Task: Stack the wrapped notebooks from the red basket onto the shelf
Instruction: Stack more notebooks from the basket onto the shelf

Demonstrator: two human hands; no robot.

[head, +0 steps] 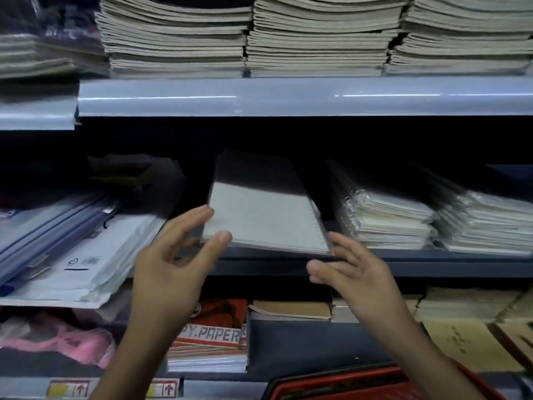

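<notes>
A wrapped spiral notebook (259,217) lies flat on the middle shelf (432,268), its near edge at the shelf's front lip. My left hand (173,264) is at its near left corner, fingers spread, with the thumb tip and a fingertip touching the edge. My right hand (354,272) is open just below the near right corner, fingers apart and holding nothing. Two stacks of wrapped spiral notebooks (386,217) sit to the right on the same shelf. The red basket (346,385) shows at the bottom edge, partly hidden by my right forearm.
White padded envelopes and blue folders (72,255) fill the shelf's left side. The upper shelf (288,96) carries tall stacks of thin notebooks (317,39). Below are copy paper packs (210,339) and brown-covered books (291,310).
</notes>
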